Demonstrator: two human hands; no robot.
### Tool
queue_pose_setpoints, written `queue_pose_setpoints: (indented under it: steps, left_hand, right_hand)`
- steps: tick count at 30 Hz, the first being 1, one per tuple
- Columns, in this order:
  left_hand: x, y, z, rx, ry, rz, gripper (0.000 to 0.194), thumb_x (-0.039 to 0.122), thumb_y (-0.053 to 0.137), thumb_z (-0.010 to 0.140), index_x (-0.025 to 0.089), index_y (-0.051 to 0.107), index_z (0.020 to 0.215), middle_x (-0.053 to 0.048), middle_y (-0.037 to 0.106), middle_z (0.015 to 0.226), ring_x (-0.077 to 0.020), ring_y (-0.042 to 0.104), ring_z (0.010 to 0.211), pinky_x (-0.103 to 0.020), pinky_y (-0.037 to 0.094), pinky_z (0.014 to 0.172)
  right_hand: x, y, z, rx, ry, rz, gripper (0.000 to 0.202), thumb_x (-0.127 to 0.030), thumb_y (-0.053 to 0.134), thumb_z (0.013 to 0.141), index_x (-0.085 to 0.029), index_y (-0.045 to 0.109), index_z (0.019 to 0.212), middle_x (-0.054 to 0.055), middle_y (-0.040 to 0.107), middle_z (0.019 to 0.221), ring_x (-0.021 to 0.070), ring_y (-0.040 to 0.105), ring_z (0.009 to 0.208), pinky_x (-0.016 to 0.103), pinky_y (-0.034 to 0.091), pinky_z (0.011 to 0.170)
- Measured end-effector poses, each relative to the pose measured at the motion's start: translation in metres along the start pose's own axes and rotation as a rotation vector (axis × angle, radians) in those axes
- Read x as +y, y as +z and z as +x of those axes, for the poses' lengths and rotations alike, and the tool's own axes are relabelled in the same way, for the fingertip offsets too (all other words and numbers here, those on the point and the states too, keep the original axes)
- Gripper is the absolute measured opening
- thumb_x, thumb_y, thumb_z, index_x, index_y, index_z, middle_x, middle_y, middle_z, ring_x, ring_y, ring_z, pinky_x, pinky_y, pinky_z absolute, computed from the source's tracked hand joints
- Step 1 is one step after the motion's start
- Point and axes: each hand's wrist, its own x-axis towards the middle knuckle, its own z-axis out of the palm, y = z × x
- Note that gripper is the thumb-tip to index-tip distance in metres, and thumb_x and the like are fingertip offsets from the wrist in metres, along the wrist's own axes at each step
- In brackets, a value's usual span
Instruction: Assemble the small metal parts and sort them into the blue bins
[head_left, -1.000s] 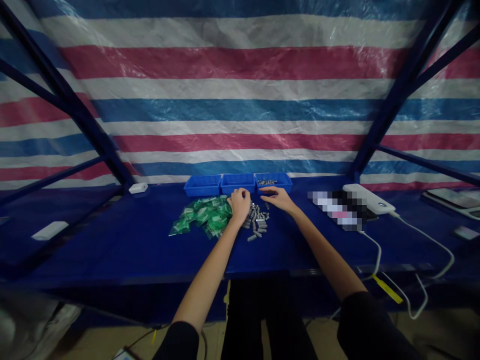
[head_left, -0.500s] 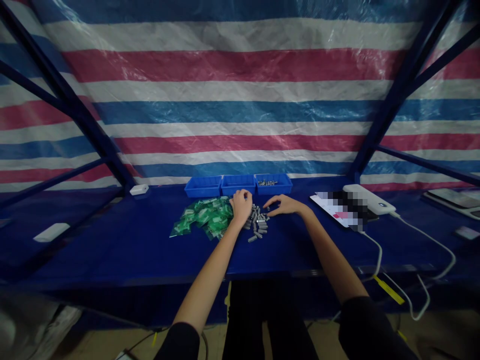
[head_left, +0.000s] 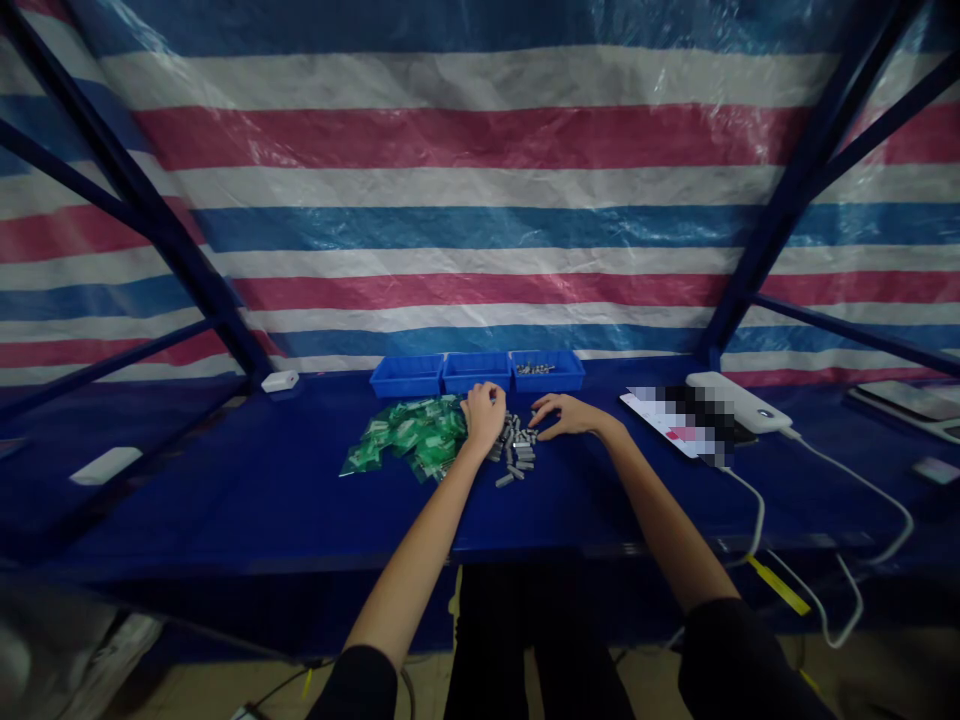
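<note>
Between a heap of green plastic packets (head_left: 420,435) and a pile of small grey metal pieces (head_left: 521,452) is my left hand (head_left: 485,412), its fingers curled together; whatever they hold is hidden. My right hand (head_left: 562,415) is at the right edge of the grey pile, thumb and fingers apart, with nothing visible between them. Behind the hands stand three blue bins in a row: the left bin (head_left: 407,376) and the middle bin (head_left: 477,372) show no contents, and the right bin (head_left: 559,378) holds small shiny metal parts.
On the right of the blue table (head_left: 285,500) lie a partly blurred phone-like device (head_left: 656,420) and a white power bank (head_left: 739,402) with white cables. White boxes (head_left: 280,381) lie at the left. Blue frame posts and a striped sheet (head_left: 480,225) stand behind.
My right hand has shifted slightly, its fingertips now a little closer together at the pile's edge. My left hand has barely moved.
</note>
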Motion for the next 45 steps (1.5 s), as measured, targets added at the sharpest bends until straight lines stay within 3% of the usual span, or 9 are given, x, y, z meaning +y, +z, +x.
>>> queue_pose_setpoints:
  steps: [23,45]
  left_hand:
    - [-0.0029,0.0031,0.0005,-0.031,0.024,0.015,0.022,0.027,0.040,0.085,0.021,0.059,0.077,-0.003,0.059,0.087,-0.0191,0.052,0.090,-0.033,0.033,0.081]
    - [0.0021,0.0010,-0.0023,-0.117,0.080,0.011,0.020,0.026,0.042,0.085,0.020,0.059,0.075,-0.003,0.059,0.087,-0.0187,0.052,0.090,-0.034,0.034,0.083]
  right_hand:
    - [0.0035,0.0062,0.0051,0.129,-0.092,-0.019,0.021,-0.037,0.071,0.065,-0.024,0.074,0.081,0.006,0.068,0.091,0.0223,0.059,0.096,0.032,0.043,0.087]
    - [0.0010,0.0088,0.0057,0.177,-0.097,-0.060,0.010,-0.030,0.071,0.063,-0.023,0.073,0.069,0.005,0.067,0.088,0.0218,0.060,0.093,0.033,0.044,0.085]
